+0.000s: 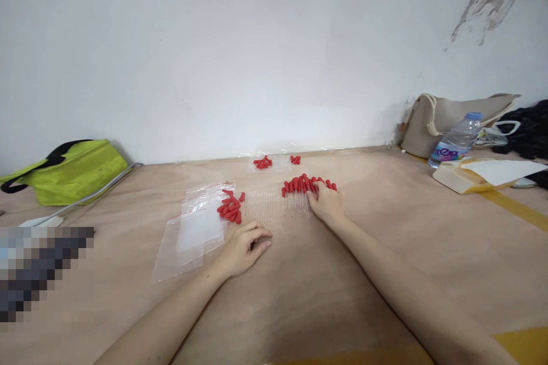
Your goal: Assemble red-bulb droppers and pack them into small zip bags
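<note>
Many red-capped droppers (pixel 305 183), centre frame, look finished; left of them, bare tubes (pixel 261 205) and loose red bulbs (pixel 232 209) lie unjoined. Your left hand (pixel 245 248) rests loosely curled, seemingly empty; whether your right hand (pixel 329 203), at the droppers, grips one cannot be told.

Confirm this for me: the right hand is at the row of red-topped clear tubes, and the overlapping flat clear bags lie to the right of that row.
One thing is wrong: in the head view the flat clear bags lie to the left of the row of red-topped clear tubes. The right hand is at that row.
</note>
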Demonstrator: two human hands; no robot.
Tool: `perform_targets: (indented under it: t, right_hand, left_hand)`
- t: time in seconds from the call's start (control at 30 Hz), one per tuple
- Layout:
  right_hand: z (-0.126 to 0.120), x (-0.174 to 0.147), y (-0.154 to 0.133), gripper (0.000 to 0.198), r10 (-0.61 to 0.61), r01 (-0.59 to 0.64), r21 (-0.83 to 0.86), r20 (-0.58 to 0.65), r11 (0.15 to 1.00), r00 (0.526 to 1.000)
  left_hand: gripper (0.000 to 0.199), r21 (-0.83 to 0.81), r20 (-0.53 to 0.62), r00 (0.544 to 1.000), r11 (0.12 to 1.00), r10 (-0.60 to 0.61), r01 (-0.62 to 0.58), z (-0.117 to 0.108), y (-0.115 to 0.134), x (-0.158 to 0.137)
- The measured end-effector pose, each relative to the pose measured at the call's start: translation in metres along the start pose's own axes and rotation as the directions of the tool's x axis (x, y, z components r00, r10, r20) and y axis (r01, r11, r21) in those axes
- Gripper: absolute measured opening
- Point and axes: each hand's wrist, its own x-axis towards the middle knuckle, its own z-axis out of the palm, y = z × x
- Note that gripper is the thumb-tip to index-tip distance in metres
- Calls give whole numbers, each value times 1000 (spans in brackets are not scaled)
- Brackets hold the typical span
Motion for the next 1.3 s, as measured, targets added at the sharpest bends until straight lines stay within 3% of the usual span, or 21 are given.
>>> perform_targets:
  t: [0.1,0.27,0.4,0.53,0.67,0.83,1.07,1.13,1.2,1.27,1.3]
  right_hand:
    - [-1,-3,-1,24,-52,52,16,-44,998,998]
    - [-5,-14,-20,18,-228,226,75,20,971,973]
    - [-1,-20,-49,19,-329,316,115,123,942,936]
    - [6,-16,-75,24,-246,244,42,255,969,935]
    - [7,-8,-87,28,-118,144,-42,371,989,921]
    - [7,-1,-96,26,-84,125,-68,430,990,899]
    - [8,1,-105,19,-95,142,-63,477,988,874]
    - [2,-1,-98,21,-119,151,-34,459,988,880]
    - [-6,-6,-86,26,-155,169,7,431,986,889]
    - [-13,-15,-70,28,-249,226,106,374,968,893]
    - [-15,-21,-60,28,-344,288,215,296,933,891]
  left_hand:
    - [17,1,2,1000,1000,5,-5,0,2,0]
    - [16,25,-5,1000,1000,-4,4,1,1,1]
    - [17,249,-234,966,954,-109,168,-19,-16,14]
    - [18,489,-402,877,748,-263,448,-48,-42,38]
    - [28,552,-317,851,648,-419,525,-57,-58,61]
    - [29,548,-239,792,595,-562,588,-48,-65,77]
    - [25,499,-343,777,598,-528,627,-48,-59,79]
    - [17,433,-422,801,683,-424,589,-47,-48,71]
    - [6,293,-442,845,842,-302,454,-40,-33,57]
    - [2,28,-317,897,942,-308,333,-28,-15,39]
    - [4,-122,-243,913,944,-327,306,-20,-7,31]
